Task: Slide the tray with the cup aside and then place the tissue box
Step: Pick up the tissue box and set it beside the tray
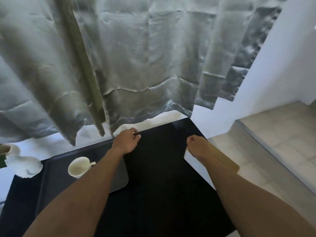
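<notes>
Cup (79, 167) on tray (56, 178), left

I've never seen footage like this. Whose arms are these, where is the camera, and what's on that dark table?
No machine here: a person wears a camera on the head, looking down at their own bare arms. The left hand is closed at the far edge of the black table. The right hand rests by the table's right edge, on a pale and tan flat thing I cannot identify. Left of the arms sits a dark tray holding a white cup. A white ornament stands further left; curtains hang behind.
</notes>
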The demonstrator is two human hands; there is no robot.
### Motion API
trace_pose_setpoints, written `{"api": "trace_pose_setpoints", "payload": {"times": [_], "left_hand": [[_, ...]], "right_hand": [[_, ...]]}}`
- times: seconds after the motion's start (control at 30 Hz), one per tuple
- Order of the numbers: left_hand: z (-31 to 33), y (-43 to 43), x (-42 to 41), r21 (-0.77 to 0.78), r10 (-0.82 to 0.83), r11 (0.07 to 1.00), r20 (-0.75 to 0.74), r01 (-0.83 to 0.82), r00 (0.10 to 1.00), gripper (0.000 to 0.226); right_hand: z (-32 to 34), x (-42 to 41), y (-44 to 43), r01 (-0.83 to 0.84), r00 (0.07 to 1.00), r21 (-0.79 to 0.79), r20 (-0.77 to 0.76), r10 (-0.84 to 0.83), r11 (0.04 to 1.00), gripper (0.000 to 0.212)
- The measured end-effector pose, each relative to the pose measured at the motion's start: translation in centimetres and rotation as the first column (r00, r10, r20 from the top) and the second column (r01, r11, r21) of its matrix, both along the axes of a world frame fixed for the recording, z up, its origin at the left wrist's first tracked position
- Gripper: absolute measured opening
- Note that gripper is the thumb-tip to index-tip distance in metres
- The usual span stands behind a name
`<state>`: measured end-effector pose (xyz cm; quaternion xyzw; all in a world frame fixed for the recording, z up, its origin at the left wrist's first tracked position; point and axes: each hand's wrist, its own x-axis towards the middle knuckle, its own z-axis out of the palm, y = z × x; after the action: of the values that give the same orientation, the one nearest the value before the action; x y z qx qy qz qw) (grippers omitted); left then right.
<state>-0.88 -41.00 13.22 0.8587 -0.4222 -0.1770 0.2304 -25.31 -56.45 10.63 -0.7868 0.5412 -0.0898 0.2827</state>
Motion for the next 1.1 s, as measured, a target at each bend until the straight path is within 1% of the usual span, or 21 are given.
{"api": "trace_pose_setpoints", "payload": {"times": [0.1,0.13,0.2,0.3,0.43,0.57,0.63,0.7,0.87,0.93,1.0,1.1], "left_hand": [[0.1,-2.7,-3.4,0.012,-0.048,0.999,0.006,0.048,0.999,0.034],[0.1,-3.4,-4.4,0.015,-0.061,0.998,-0.001,0.061,0.998,0.035],[0.1,-5.1,-6.7,0.03,-0.094,0.995,-0.014,0.094,0.996,0.037],[0.1,-7.9,-10.8,0.067,-0.144,0.987,-0.027,0.146,0.989,0.04],[0.1,-10.4,-14.1,0.104,-0.195,0.975,-0.016,0.196,0.981,0.043],[-0.1,-12.6,-16.7,0.163,-0.234,0.959,-0.014,0.233,0.972,0.048],[-0.8,-14.4,-18.3,0.197,-0.262,0.944,-0.032,0.263,0.964,0.052],[-1.3,-14.4,-18.5,0.209,-0.261,0.941,-0.053,0.266,0.964,0.058],[-3.9,-16.3,-18.9,0.284,-0.255,0.92,-0.093,0.271,0.962,0.071],[-5.2,-17.2,-18.7,0.32,-0.237,0.91,-0.117,0.263,0.964,0.075],[-6.3,-18.1,-18.3,0.341,-0.199,0.908,-0.158,0.242,0.967,0.078],[-7.8,-19.3,-17.8,0.324,-0.096,0.927,-0.281,0.188,0.955,0.082]], "right_hand": [[-0.1,-4.7,-1.3,0.03,0.996,-0.009,-0.084,-0.031,0.999,0.033],[-0.3,-6.1,-1.7,0.056,0.995,-0.012,-0.076,-0.057,0.998,0.034],[-0.7,-9.0,-2.3,0.117,0.993,-0.015,-0.008,-0.117,0.993,0.032],[-1.5,-13.2,-3.6,0.167,0.986,-0.023,0.019,-0.167,0.986,0.026],[-1.9,-15.9,-4.2,0.202,0.977,0.029,0.058,-0.203,0.979,0.031],[-3.1,-18.3,-3.6,0.325,0.929,0.158,0.129,-0.346,0.932,0.031],[-4.3,-20.0,-3.6,0.383,0.901,0.228,0.121,-0.416,0.895,0.034],[-5.2,-20.3,-2.7,0.397,0.891,0.271,0.113,-0.439,0.877,0.041],[-7.4,-20.6,-1.9,0.45,0.833,0.421,0.12,-0.54,0.788,0.066],[-8.1,-20.2,-2.0,0.459,0.823,0.459,0.102,-0.559,0.76,0.072],[-8.8,-19.5,-2.0,0.462,0.817,0.502,0.079,-0.571,0.731,0.074],[-10.2,-18.4,-2.0,0.456,0.783,0.591,0.09,-0.616,0.665,0.076]]}}
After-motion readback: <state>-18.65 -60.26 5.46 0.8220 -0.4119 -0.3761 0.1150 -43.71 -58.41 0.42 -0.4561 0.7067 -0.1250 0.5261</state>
